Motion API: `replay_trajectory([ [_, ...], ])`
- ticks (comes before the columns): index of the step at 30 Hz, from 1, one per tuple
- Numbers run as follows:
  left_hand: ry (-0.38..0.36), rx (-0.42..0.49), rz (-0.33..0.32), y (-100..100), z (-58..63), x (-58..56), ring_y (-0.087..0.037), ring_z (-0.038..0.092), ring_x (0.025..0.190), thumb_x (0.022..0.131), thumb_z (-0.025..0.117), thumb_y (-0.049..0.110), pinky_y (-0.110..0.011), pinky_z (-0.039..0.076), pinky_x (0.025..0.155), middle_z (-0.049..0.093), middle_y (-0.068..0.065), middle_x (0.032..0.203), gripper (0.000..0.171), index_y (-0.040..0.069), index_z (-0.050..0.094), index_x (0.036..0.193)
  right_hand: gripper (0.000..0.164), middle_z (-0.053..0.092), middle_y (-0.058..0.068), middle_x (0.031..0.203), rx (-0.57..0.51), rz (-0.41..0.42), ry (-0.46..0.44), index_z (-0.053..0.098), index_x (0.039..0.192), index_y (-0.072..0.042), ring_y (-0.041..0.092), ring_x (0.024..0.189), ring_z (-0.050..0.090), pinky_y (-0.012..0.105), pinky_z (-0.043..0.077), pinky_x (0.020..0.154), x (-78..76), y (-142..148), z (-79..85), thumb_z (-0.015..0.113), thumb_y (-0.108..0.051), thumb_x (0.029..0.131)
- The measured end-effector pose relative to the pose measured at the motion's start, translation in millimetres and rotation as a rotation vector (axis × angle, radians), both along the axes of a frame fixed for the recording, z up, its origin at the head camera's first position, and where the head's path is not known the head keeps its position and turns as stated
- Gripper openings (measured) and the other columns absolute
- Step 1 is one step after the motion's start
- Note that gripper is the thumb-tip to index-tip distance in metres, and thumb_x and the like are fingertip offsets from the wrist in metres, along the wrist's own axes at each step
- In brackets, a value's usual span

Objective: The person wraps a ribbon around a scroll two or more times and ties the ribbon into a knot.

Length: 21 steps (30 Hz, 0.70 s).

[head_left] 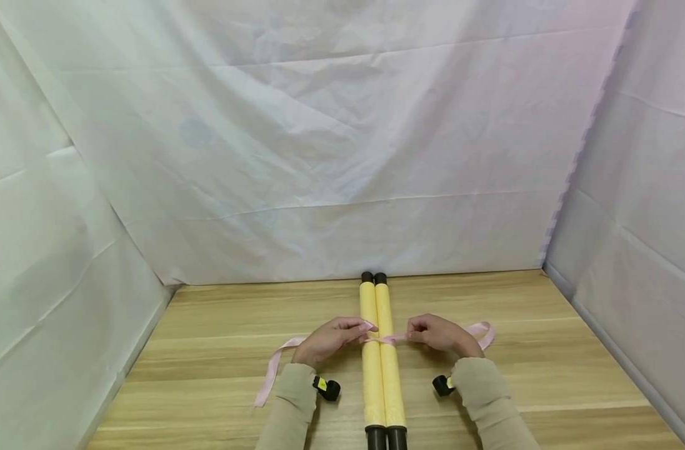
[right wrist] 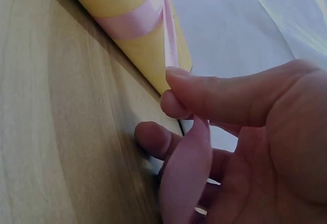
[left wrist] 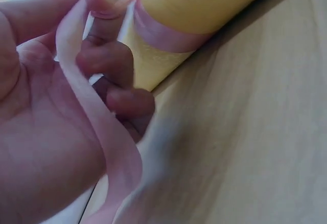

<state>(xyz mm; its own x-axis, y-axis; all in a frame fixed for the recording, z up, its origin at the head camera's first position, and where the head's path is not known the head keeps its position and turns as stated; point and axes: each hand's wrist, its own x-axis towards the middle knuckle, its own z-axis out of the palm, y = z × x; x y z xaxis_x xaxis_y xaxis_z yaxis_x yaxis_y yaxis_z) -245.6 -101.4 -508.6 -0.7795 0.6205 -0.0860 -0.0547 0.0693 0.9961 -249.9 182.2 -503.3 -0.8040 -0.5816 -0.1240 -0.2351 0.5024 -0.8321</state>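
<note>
Side by side on the table lie two long yellow rods with black ends, running away from the person. A pink satin ribbon goes round both near the middle and crosses on top. My left hand, left of the rods, pinches one end of the ribbon between thumb and fingers; its tail hangs across the palm. On the right side, my right hand pinches the other end between thumb and index finger. That stretch runs straight from the rods to the fingertips, and its tail loops down past the palm.
The wood-grain table reaches a pale cloth backdrop just behind the rods' far ends. Similar cloth hangs at both sides. Black wrist cameras sit under both forearms, near the tabletop.
</note>
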Motion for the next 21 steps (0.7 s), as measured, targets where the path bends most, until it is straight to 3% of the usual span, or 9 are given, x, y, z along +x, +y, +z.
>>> replay_trajectory([
  [4,0.082,-0.02,-0.02,1,-2.4,-0.1,-0.014,0.059,0.088,0.095,0.055,0.03,-0.036,0.049,0.082,0.067,-0.008,0.102,0.03,0.008,0.07,0.11,0.023,0.043,-0.002,0.062,0.0,0.005,0.01,0.061,0.081,0.003,0.01,0.051,0.038,0.025,0.035,0.051,0.4,1,-0.8,0.054,-0.013,0.095],
  [10,0.137,-0.02,-0.036,-3,-2.0,-0.5,-0.019,0.06,0.099,0.096,0.053,0.027,-0.035,0.049,0.087,0.069,-0.013,0.102,0.031,0.003,0.069,0.107,0.024,0.043,-0.002,0.062,-0.011,0.01,-0.001,0.062,0.081,0.004,0.009,0.05,0.037,0.024,0.034,0.05,-0.7,2,-0.7,0.056,-0.015,0.094],
  [13,0.14,-0.041,-0.027,-4,-0.5,-0.2,-0.014,0.058,0.079,0.096,0.052,0.029,-0.026,0.047,0.068,0.068,-0.01,0.094,0.031,0.006,0.07,0.107,0.025,0.044,-0.003,0.061,0.008,0.008,0.008,0.063,0.081,0.001,0.008,0.05,0.038,0.023,0.034,0.05,-1.0,2,0.0,0.057,-0.02,0.094],
  [16,0.133,-0.087,-0.01,-4,2.2,1.0,-0.011,0.04,0.051,0.096,0.052,0.031,-0.023,0.034,0.045,0.068,-0.007,0.088,0.03,0.012,0.07,0.109,0.026,0.045,-0.004,0.061,0.033,0.019,0.038,0.064,0.081,-0.002,0.007,0.05,0.038,0.023,0.034,0.05,-1.2,6,0.9,0.058,-0.025,0.093],
  [18,0.123,-0.117,-0.002,-3,4.9,1.9,-0.012,0.026,0.043,0.096,0.052,0.033,-0.023,0.024,0.038,0.069,-0.006,0.09,0.03,0.014,0.07,0.109,0.027,0.045,-0.005,0.062,0.049,0.033,0.049,0.063,0.08,-0.003,0.006,0.051,0.038,0.022,0.034,0.05,-0.9,10,1.6,0.059,-0.027,0.093],
  [21,0.117,-0.142,0.002,-2,8.6,2.2,-0.012,0.024,0.041,0.097,0.051,0.034,-0.023,0.024,0.036,0.07,-0.005,0.097,0.031,0.012,0.07,0.108,0.026,0.046,-0.006,0.064,0.095,0.065,0.082,0.061,0.079,-0.007,0.006,0.053,0.039,0.022,0.034,0.051,0.4,18,4.5,0.06,-0.029,0.092],
])
